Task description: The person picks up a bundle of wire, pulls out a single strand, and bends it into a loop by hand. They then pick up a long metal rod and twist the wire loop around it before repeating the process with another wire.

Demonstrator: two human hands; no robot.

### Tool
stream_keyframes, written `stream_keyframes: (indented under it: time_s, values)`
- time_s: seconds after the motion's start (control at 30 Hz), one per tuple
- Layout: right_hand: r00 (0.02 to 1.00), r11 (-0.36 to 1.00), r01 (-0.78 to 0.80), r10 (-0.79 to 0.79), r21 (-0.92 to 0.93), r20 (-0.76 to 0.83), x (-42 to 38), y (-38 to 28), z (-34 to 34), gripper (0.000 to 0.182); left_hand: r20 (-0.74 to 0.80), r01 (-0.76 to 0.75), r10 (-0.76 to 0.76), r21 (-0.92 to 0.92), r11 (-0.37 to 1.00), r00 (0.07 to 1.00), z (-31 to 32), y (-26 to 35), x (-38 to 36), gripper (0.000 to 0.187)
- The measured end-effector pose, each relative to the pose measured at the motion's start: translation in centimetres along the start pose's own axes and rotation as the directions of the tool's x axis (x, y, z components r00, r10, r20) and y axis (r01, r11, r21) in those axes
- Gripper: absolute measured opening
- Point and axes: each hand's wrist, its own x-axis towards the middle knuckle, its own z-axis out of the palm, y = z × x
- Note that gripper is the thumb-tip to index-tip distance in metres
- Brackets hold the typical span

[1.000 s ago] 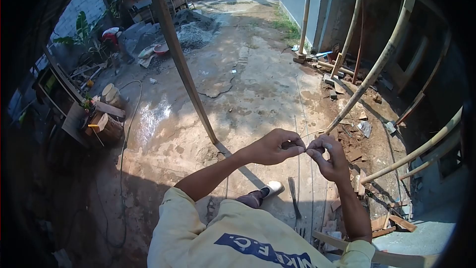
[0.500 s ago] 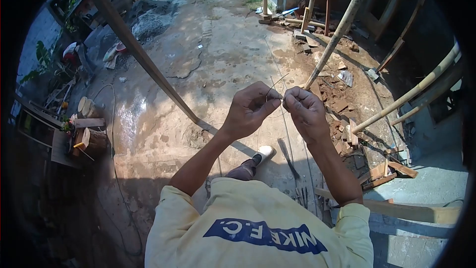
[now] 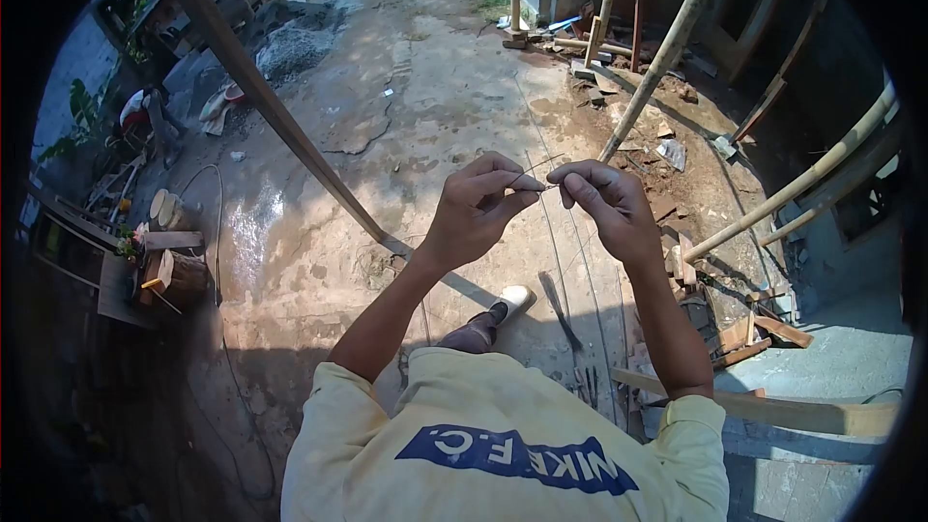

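Thin wire point(image 3: 541, 166) runs between the fingertips of both hands, above the concrete ground. My left hand point(image 3: 480, 208) pinches it between thumb and fingers. Close on the right, my right hand point(image 3: 607, 203) is closed on the wire too, its fingertips a short gap from the left ones. How the strands cross there is too fine to make out. Long thin lines, wires or strings, pass below the hands. On the ground beneath lies a bundle of dark thin strands point(image 3: 561, 311), right of a white boot point(image 3: 516, 300).
A wooden post point(image 3: 280, 116) slants down on the left. Bamboo poles point(image 3: 667, 53) stand on the right amid rubble and wood scraps. Cut logs point(image 3: 182, 275) and a hose lie at the left. A bent-over person point(image 3: 155, 121) is at the far left.
My right hand has turned and moved slightly right, and the fingertips are a little farther apart. The person at the far left has come more into view.
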Motion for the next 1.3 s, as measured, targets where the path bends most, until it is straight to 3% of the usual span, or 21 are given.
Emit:
stream_keyframes:
  time_s: [0.13, 0.27, 0.33, 0.4, 0.53, 0.63, 0.7, 0.93, 1.07, 1.2, 1.3]
  values:
    - [0.997, 0.984, 0.070, -0.063, -0.165, 0.046, 0.0, -0.8, -0.5, 0.020, 0.085, 0.115, -0.111, -0.042, 0.992, 0.990, -0.5, 0.8, -0.1, 0.014]
    - [0.989, 0.946, 0.149, -0.141, -0.287, 0.047, -0.1, -1.1, -0.4, 0.017, 0.136, 0.119, -0.113, -0.038, 0.992, 0.984, -0.8, 0.5, -0.2, 0.014]
    - [0.989, 0.936, 0.150, -0.146, -0.318, 0.035, -0.2, -1.4, -0.2, 0.016, 0.170, 0.312, -0.282, -0.187, 0.932, 0.944, -0.8, 0.8, -0.3, 0.016]
    - [0.985, 0.894, 0.167, -0.165, -0.415, 0.042, -0.3, -1.9, -0.2, 0.015, 0.173, 0.357, -0.326, -0.190, 0.915, 0.929, -0.7, 0.7, -0.5, 0.017]
    - [0.975, 0.882, 0.213, -0.219, -0.420, 0.036, -0.5, -1.7, 0.1, 0.014, 0.199, 0.472, -0.435, -0.206, 0.857, 0.878, -0.7, 0.9, -0.7, 0.022]
    - [0.955, 0.870, 0.274, -0.298, -0.411, 0.005, -0.6, -1.0, 0.6, 0.014, 0.185, 0.496, -0.463, -0.214, 0.842, 0.867, -0.3, 1.8, -0.4, 0.024]
    - [0.970, 0.922, 0.206, -0.237, -0.328, -0.055, -0.7, -0.6, 0.8, 0.012, 0.146, 0.489, -0.467, -0.241, 0.838, 0.872, 0.2, 0.9, -0.7, 0.027]
    - [0.967, 0.941, 0.129, -0.189, -0.314, -0.170, -0.9, 1.3, 1.3, 0.013, 0.068, 0.406, -0.401, -0.205, 0.891, 0.914, 1.4, 0.7, -1.0, 0.025]
    - [0.970, 0.931, 0.133, -0.193, -0.339, -0.149, -0.9, 0.4, 1.4, 0.014, 0.099, 0.383, -0.372, -0.146, 0.912, 0.923, 1.5, 0.4, -1.3, 0.022]
    - [0.962, 0.885, 0.256, -0.274, -0.389, 0.008, -0.9, 0.8, 0.6, 0.014, 0.161, 0.369, -0.355, -0.070, 0.927, 0.921, 1.2, 0.6, -1.5, 0.019]
    - [0.965, 0.899, 0.260, -0.258, -0.353, 0.056, -0.7, 1.5, 0.1, 0.013, 0.206, 0.411, -0.374, -0.180, 0.894, 0.904, 1.4, -0.2, -2.1, 0.021]
